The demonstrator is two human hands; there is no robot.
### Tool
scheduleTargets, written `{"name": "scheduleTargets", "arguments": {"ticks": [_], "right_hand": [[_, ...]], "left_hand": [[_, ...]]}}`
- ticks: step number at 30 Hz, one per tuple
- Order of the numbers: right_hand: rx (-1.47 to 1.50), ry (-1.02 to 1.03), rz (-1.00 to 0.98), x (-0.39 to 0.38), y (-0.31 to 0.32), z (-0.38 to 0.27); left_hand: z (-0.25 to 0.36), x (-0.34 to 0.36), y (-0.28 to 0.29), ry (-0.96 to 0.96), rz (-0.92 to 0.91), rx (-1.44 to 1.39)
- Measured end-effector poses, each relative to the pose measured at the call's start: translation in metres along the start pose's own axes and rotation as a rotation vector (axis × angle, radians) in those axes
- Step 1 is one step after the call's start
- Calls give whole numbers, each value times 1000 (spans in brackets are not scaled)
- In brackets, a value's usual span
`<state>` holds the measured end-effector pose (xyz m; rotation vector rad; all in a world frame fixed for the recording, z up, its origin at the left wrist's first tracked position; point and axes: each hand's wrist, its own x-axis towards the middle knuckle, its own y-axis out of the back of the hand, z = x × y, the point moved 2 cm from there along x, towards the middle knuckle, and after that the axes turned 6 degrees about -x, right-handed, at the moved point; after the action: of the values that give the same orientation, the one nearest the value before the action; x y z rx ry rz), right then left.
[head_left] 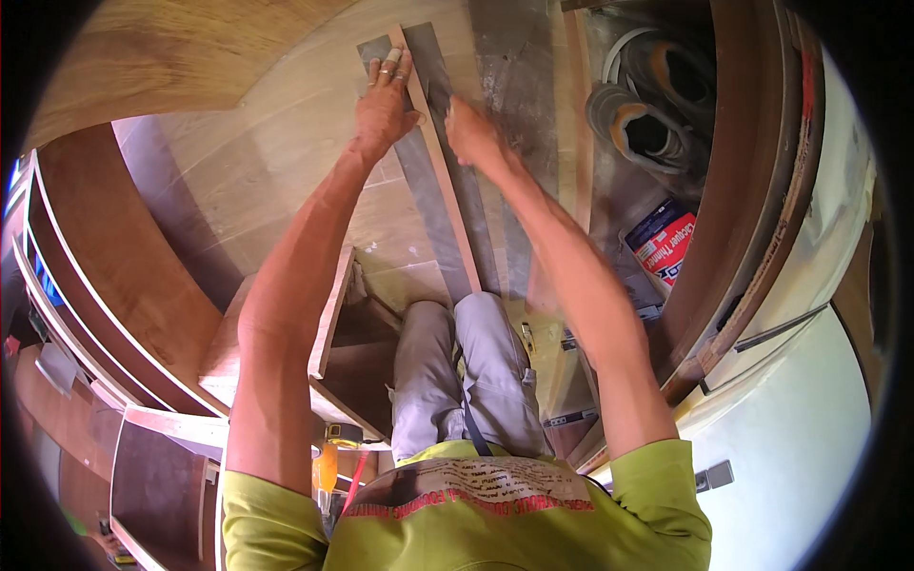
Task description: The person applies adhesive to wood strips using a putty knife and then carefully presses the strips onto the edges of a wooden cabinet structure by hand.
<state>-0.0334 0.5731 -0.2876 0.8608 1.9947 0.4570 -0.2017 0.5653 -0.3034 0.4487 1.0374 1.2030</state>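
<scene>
A long narrow wooden strip [440, 167] runs away from my knees across the work surface, with dark grey board [419, 181] showing along both sides of it. Near its far end, my left hand [384, 100] lies with fingers stretched out over the strip and the grey board, and light bands show on some fingers. My right hand [471, 130] is just right of the strip, over the grey board, with its fingers curled closed. Whatever it may hold is too small and blurred to make out.
To the right, a brown wooden panel [738, 200] borders a space holding dark round-mouthed objects [652, 138] and a blue and red container [662, 243]. A curved wooden panel [181, 57] hangs at upper left. Below my left arm are a yellow-black tape measure [343, 434] and an orange bottle [326, 468].
</scene>
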Motion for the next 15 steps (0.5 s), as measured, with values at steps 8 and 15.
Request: {"name": "scheduleTargets", "arguments": {"ticks": [8,15], "right_hand": [[-88,-131,-54,-134,-44,40],[-17,-144,-181,-136,-57,79]], "left_hand": [[-1,-1,1,-73,38,-24],[-8,4,-5,-74,42,-10]]}}
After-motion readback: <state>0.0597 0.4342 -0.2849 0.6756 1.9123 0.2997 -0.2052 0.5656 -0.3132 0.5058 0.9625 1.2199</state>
